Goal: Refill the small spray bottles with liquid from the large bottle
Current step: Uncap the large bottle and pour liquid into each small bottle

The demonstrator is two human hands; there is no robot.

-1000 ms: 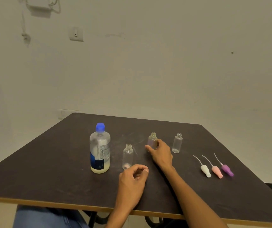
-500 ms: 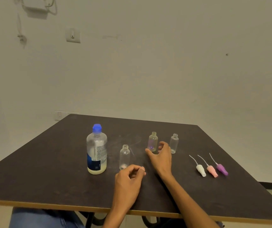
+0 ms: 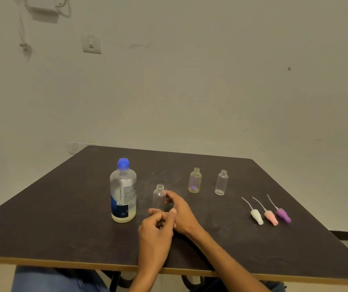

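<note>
- Head view shows the right hand reaching to the nearest small bottle, its fingers touching or just beside the clear wall; I cannot tell whether they actually grip it.
- Left hand sits on the table just in front of that bottle, fingers loosely curled with nothing visible in them.
- 2 more small bottles stand upright and uncapped farther back: a tinted bottle and a clear bottle.
- Large bottle stands upright to the left, blue cap on, with only a shallow layer of liquid at the bottom.
- 3 spray tops lie to the right, well apart from the bottles: a white top, a pink top and a purple top.
- Empty small bottles are likely very light and tippy, so pinch one around the middle and steady it while pouring.
- Large bottle likely feels light and thin-walled; hold its labelled waist gently, since squeezing could gush liquid past a narrow neck.
</note>
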